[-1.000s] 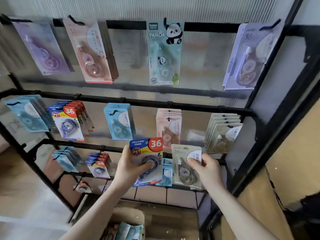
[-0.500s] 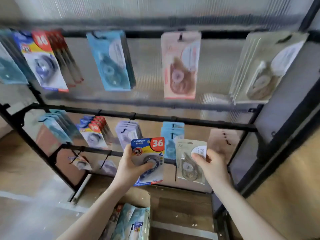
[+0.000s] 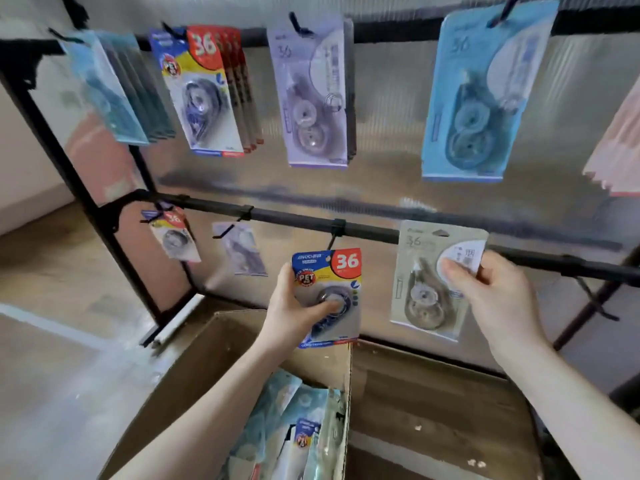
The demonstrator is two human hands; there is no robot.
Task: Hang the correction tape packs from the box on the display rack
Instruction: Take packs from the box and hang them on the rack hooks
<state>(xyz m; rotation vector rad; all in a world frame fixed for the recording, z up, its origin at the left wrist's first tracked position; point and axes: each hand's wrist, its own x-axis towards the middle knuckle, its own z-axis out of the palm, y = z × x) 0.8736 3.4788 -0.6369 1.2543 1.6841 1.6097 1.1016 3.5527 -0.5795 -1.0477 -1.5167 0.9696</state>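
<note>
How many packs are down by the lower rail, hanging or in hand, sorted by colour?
Blue-and-yellow packs: 2, one hanging, one in left hand
Lilac pack: 1, hanging
Beige pack: 1, in right hand
Total: 4

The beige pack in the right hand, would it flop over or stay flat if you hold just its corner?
Probably stays flat: the beige cardboard correction tape pack stands straight though the right hand pinches only its upper corner. It looks light, held by fingertips. Its clear plastic bubble may be a bit slippery.
</note>
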